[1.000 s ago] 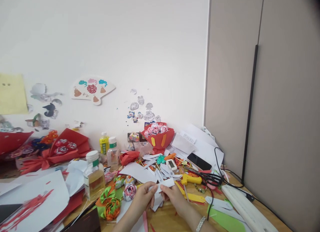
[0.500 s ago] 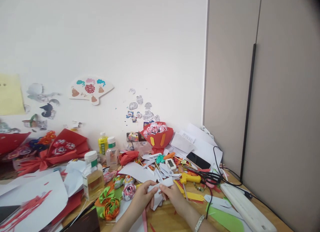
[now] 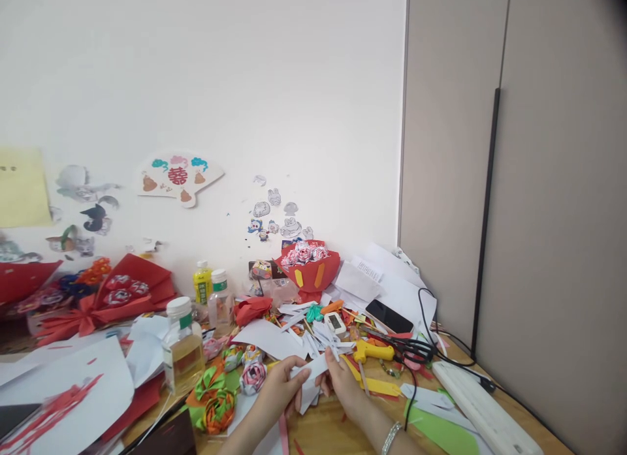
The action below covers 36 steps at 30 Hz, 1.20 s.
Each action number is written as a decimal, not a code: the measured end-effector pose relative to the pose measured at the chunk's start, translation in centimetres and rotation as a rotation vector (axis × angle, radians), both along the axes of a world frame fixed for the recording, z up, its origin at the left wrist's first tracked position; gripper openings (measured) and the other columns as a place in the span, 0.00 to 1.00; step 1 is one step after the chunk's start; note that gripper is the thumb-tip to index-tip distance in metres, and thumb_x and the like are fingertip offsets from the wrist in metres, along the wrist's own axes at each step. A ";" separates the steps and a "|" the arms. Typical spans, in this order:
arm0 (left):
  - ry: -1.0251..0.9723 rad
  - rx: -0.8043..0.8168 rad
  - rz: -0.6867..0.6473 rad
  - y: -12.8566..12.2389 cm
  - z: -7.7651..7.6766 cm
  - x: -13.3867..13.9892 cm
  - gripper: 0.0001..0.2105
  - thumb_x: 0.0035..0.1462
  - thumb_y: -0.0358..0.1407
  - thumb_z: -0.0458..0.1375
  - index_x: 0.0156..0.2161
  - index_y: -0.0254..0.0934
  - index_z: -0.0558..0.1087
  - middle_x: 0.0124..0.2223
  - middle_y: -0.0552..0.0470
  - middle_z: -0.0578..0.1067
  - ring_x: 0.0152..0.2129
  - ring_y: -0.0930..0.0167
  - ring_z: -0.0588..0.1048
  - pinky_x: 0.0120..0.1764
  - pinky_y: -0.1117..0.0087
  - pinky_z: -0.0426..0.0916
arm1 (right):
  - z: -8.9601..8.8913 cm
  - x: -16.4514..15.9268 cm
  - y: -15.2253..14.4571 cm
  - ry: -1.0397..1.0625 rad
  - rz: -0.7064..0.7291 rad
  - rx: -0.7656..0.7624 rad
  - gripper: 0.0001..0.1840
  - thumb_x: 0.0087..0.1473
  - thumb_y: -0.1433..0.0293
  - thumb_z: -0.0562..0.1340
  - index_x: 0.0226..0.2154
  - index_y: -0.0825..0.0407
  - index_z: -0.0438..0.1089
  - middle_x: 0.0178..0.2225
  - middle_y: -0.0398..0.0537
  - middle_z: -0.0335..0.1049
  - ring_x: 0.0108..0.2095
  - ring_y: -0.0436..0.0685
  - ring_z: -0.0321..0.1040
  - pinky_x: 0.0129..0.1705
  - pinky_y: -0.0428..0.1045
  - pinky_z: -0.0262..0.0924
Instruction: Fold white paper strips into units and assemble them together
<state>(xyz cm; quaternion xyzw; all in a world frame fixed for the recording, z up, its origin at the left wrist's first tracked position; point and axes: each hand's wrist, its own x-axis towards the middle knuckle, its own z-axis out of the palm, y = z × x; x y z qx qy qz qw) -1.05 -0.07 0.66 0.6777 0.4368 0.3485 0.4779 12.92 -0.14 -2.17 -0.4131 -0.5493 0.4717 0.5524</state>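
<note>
Between my two hands is a folded strip of white paper (image 3: 313,369), held up just above the table. My left hand (image 3: 287,384) pinches its left end between thumb and fingers. At the right end, my right hand (image 3: 337,375) grips it with the thumb raised along the paper's edge. A further white piece hangs below the strip between the hands; I cannot tell if it is joined to it. Left of my hands lie a pink-and-white paper rose (image 3: 253,378) and an orange-and-green paper flower (image 3: 219,409).
Paper scraps surround a yellow glue gun (image 3: 373,351), a phone (image 3: 389,316) and a small white digital meter (image 3: 335,322). Behind stands a red bouquet (image 3: 311,272). A bottle of yellowish liquid (image 3: 183,350) stands left, a white power strip (image 3: 482,406) with black cables right.
My right hand has shifted its grip, its thumb moving up to the strip's right end. The strip now slants more between the hands. My left hand stays nearly in place.
</note>
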 end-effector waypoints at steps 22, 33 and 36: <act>-0.098 -0.109 -0.116 0.9 -0.9 -0.2 0.21 0.38 0.55 0.52 0.28 0.38 0.57 0.16 0.56 0.72 0.05 0.77 0.63 0.09 0.79 0.49 | -0.5 0.4 0.8 -0.106 0.133 0.053 0.25 0.42 0.49 0.55 0.16 0.55 0.63 0.10 0.36 0.53 0.12 0.45 0.48 0.17 0.43 0.43; -0.033 -0.030 -0.042 0.6 -0.8 0.0 0.21 0.36 0.54 0.55 0.26 0.37 0.58 0.15 0.58 0.70 0.06 0.78 0.62 0.09 0.78 0.51 | -0.2 0.2 0.4 -0.122 0.167 0.072 0.20 0.44 0.55 0.56 0.19 0.55 0.63 0.12 0.37 0.55 0.14 0.45 0.50 0.18 0.42 0.44; -0.048 -0.028 -0.048 0.7 -0.9 0.1 0.22 0.35 0.55 0.55 0.26 0.37 0.58 0.14 0.59 0.69 0.05 0.78 0.62 0.09 0.78 0.51 | -0.1 0.0 0.2 -0.133 0.210 0.112 0.18 0.45 0.57 0.56 0.20 0.55 0.63 0.15 0.38 0.57 0.15 0.45 0.51 0.18 0.42 0.45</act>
